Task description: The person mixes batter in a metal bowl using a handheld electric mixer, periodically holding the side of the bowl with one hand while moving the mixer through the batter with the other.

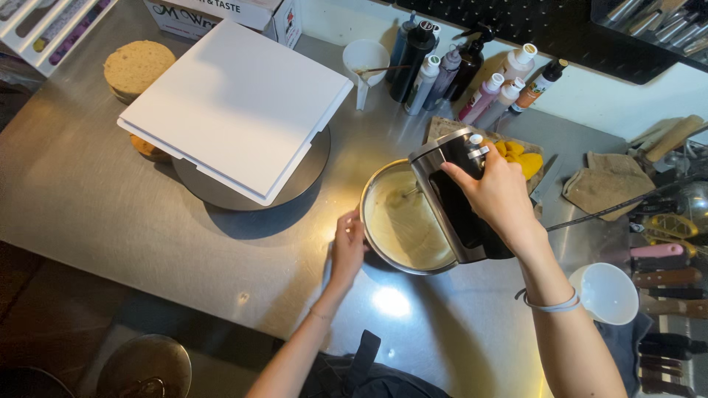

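Observation:
My right hand (500,193) grips the top of a black hand mixer (453,193) held over a metal mixing bowl (375,239). Pale cream batter (402,221) fills the bowl, and the beaters dip into it. My left hand (347,247) rests on the bowl's near left rim, fingers curled against it. The bowl stands on a steel worktable (88,199).
A white square board (240,103) lies on a round dark turntable (291,188). Round sponge cakes (136,66) sit at the far left. Several squeeze bottles (472,74) and a white jug (365,59) line the back. Knives (667,276) and a white cup (605,292) lie right.

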